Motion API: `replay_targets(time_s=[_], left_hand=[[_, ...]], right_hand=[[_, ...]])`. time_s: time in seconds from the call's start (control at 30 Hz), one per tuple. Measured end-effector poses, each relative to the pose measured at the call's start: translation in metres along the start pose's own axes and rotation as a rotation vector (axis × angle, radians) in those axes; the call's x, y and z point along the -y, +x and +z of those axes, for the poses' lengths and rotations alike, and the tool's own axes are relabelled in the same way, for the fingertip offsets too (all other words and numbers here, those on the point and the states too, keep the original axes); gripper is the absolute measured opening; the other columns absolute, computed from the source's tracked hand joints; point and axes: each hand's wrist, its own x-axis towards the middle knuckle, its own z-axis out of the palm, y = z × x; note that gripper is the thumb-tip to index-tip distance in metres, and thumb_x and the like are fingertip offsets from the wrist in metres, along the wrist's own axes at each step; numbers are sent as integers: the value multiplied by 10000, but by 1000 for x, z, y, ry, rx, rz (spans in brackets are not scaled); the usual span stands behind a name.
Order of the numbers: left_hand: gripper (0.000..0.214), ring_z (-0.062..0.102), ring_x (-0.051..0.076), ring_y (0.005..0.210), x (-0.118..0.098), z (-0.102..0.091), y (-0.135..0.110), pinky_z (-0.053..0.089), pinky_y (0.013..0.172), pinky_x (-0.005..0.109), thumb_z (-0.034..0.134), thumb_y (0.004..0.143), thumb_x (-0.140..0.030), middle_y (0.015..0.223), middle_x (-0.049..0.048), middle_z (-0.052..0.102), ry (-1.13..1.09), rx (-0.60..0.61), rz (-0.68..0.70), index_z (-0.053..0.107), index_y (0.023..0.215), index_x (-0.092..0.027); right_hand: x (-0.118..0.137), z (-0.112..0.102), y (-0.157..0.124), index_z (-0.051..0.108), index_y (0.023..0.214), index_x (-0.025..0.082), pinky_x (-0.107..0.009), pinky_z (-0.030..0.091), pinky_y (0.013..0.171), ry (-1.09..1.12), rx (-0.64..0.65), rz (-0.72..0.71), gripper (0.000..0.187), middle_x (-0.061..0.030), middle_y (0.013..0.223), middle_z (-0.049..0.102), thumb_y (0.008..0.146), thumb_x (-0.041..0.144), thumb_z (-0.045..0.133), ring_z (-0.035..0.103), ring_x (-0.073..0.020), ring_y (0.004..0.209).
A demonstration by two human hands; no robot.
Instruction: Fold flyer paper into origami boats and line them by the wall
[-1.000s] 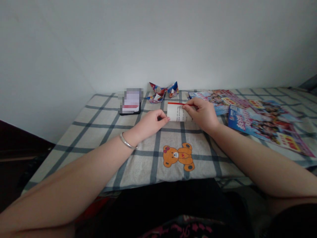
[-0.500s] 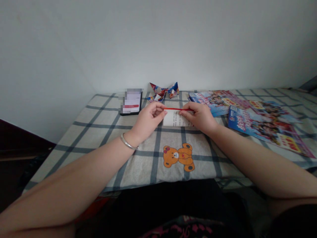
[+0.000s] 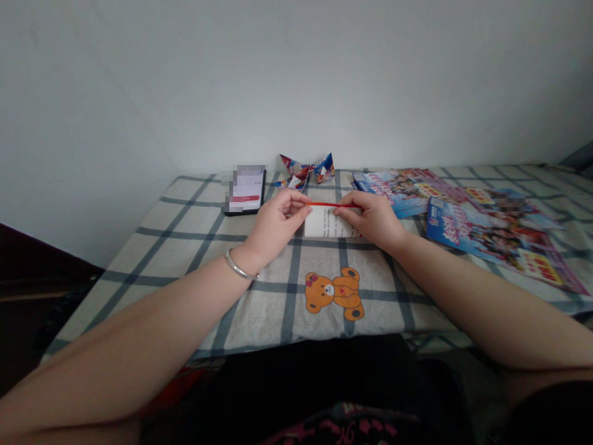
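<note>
Between my two hands is a small folded paper [image 3: 319, 224], white with lines of dark print on the side toward me and a red strip along its top edge. My left hand [image 3: 286, 213], with a silver bangle on its wrist, pinches the paper's upper left corner between thumb and fingers. At the upper right, my right hand [image 3: 365, 216] grips the same paper, thumb on the near side. The fingertips behind the paper are hidden. Just beyond my hands lie folded paper shapes [image 3: 296, 176] in blue and red print.
A phone [image 3: 246, 190] with a lit, partly blurred screen lies back left. Colourful leaflets [image 3: 398, 188] overlap at the back right, with another leaflet [image 3: 491, 238] nearer my right forearm. The checked tablecloth [image 3: 259, 309] bears a printed bear [image 3: 336, 293]. A white wall [image 3: 296, 80] stands behind.
Both hands keep their grip on the paper in nearly the same place. The printed side of the paper has tilted very slightly.
</note>
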Motion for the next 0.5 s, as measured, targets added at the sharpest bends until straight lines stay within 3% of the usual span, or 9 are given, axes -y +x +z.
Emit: replay_targets(time_s=[0.3,0.5], left_hand=[[52,668,124,812,0,-1,1,557,779,277,634,882,-158,870,-4,688,50,-5,36,610,925,-176],[49,651,125,796,4,-2,3,547,742,265,627,874,-146,850,-7,667,55,-30,8,594,886,-180]], right_hand=[[-3,2,1,715,807,187,-296,449,674,0,-3,-1,206,-33,763,713,865,379,671,604,-163,684],[1,0,1,726,898,195,-320,484,743,0,-15,-1,147,-57,896,746,852,318,660,652,-196,809]])
